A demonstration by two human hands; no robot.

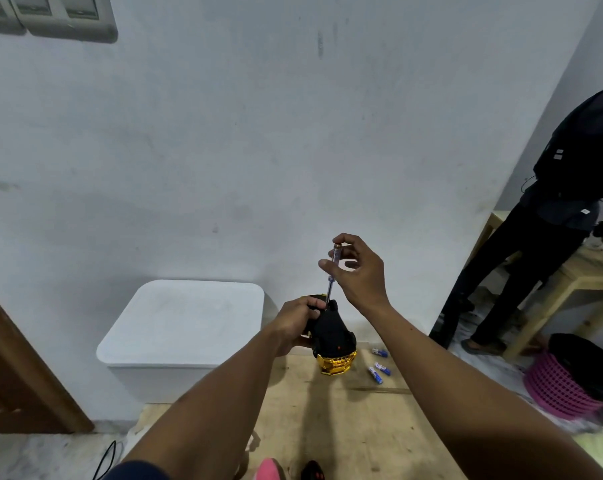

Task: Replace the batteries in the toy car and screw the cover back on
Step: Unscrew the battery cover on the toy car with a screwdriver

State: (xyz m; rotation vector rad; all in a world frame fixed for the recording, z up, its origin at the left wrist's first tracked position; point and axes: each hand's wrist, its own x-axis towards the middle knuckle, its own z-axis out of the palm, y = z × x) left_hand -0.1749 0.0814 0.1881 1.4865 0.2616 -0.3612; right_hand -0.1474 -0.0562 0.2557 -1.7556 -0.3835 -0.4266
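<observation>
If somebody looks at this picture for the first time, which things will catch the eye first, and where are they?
In the centre, the left hand holds a gold toy car with its black underside up, while the right hand stands a screwdriver upright on it. Right of the car, small blue batteries lie on the wooden table. At the far right, a person in dark clothes bends over a bench.

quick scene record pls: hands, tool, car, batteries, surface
left hand: grips toy car, underside up, gold end resting on the table
right hand: pinches screwdriver handle near the top
screwdriver: near upright, tip at the car's black underside
loose batteries: blue and white, on the table right of the car
surface: wooden table
background: white box left, pink basket right
</observation>
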